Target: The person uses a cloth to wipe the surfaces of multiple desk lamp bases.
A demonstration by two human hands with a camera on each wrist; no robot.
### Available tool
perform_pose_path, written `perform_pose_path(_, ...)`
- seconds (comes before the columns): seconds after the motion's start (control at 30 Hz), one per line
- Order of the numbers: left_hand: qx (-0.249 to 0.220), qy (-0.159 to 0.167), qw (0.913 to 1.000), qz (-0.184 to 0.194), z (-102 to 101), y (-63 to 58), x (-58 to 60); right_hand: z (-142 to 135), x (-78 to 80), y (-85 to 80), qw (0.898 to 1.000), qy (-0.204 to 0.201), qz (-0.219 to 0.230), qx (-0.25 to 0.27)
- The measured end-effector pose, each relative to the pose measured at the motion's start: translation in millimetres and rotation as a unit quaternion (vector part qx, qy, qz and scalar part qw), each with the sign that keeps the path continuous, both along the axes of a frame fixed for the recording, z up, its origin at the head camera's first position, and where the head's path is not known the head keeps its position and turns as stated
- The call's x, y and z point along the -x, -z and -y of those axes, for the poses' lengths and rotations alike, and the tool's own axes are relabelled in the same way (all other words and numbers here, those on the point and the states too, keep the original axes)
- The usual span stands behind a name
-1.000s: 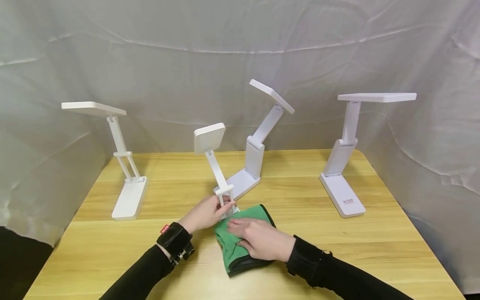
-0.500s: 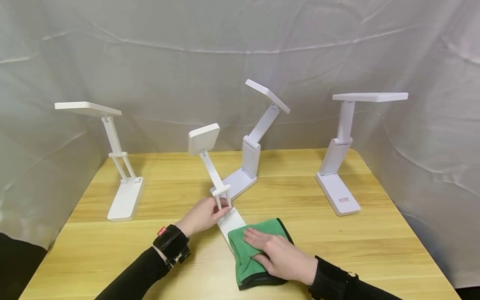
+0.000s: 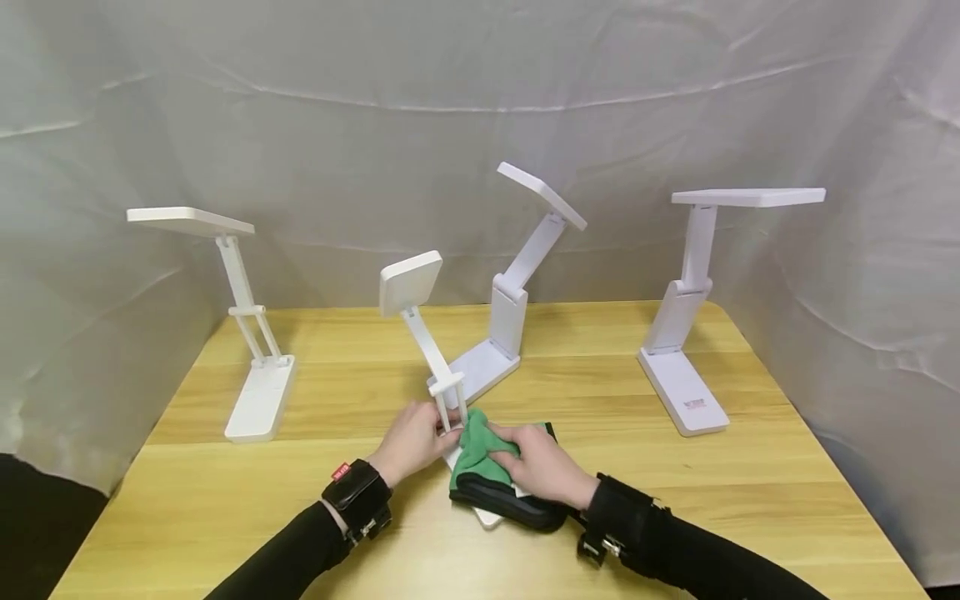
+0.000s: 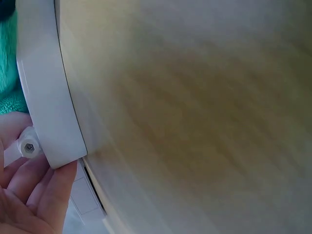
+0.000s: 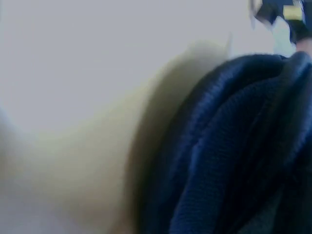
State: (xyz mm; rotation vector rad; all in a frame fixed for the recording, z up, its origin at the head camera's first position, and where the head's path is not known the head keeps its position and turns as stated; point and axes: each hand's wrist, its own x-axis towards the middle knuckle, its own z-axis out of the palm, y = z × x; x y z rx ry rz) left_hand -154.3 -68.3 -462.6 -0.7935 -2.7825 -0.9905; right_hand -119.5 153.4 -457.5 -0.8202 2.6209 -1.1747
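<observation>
In the head view, my left hand [image 3: 411, 443] grips the hinge end of a white folding desk lamp [image 3: 429, 342] at the middle front. The left wrist view shows fingers [image 4: 54, 195] curled around the end of its base [image 4: 46, 87], beside a hinge screw. My right hand [image 3: 546, 468] pinches a green cloth [image 3: 480, 450] with black trim, bunched against the lamp's base near the two thin struts. Part of the base lies hidden beneath the cloth; its near corner sticks out. The cloth's dark trim [image 5: 229, 146] fills the right side of the right wrist view.
Close behind the held lamp stands another white lamp [image 3: 510, 312]. More white lamps stand at the left [image 3: 258, 400] and right [image 3: 682, 387] of the wooden table [image 3: 607, 550]. A grey fabric backdrop [image 3: 337, 167] surrounds the table's back and sides.
The right hand first slid the flat cloth toward the near right along the base, then came back up to the hinge end, now pinching the cloth in a bunch. The left hand stays at the hinge.
</observation>
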Motion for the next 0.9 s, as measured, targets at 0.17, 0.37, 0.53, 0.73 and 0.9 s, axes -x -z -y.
perform_pose_path(0.17,0.000,-0.006,1.0000,0.007,-3.0,-2.3,1.0,-0.6,7.2,1.1,1.000,0.004,0.009,0.008)
perform_pose_path(0.37,0.000,-0.009,0.9996,0.029,-4.0,-3.6,2.2,-15.6,-12.2,0.1,1.000,-0.019,0.002,0.023)
perform_pose_path(0.53,-0.003,-0.011,0.9994,0.034,-3.1,-3.5,1.4,-21.5,-21.9,-0.7,0.999,-0.025,0.006,0.022)
perform_pose_path(0.73,0.006,-0.019,0.9997,0.016,-3.2,-3.2,2.2,-5.8,2.9,-2.7,1.000,-0.005,-0.018,0.004)
perform_pose_path(0.9,0.011,-0.028,0.9994,0.016,-2.9,-1.6,2.2,-3.2,6.1,-1.3,1.000,-0.009,-0.016,0.001)
